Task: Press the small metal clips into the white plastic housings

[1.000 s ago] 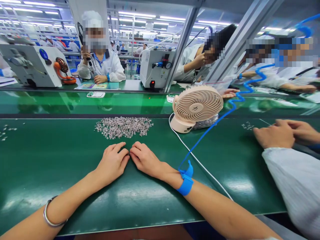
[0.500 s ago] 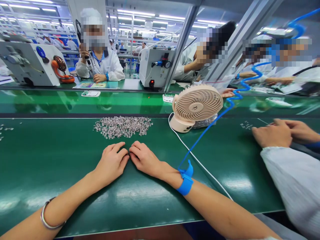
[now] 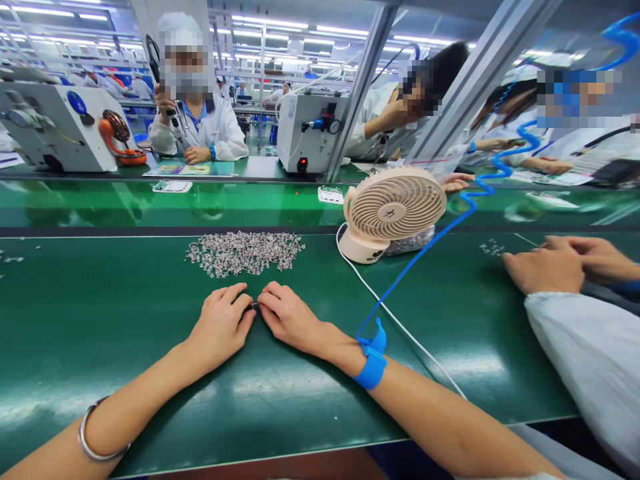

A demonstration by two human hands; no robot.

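Observation:
My left hand rests low over the green table, thumb and fingers pinched at a tiny part too small to name. Facing it, my right hand is also closed in a pinch, and a thin, shiny bit shows in the narrow gap between the fingertips. A pile of small clear-and-metal parts lies just beyond both hands. Around my right wrist is a blue strap with a blue cord; my left wrist has a silver bangle.
A beige fan stands behind my right hand, its white cable running forward. At the right, a co-worker's hands are near a few small parts. Beyond the table, white trays sit on a green conveyor.
My fingertips have parted slightly, showing the thin bit between them. The white trays on the conveyor have shifted left.

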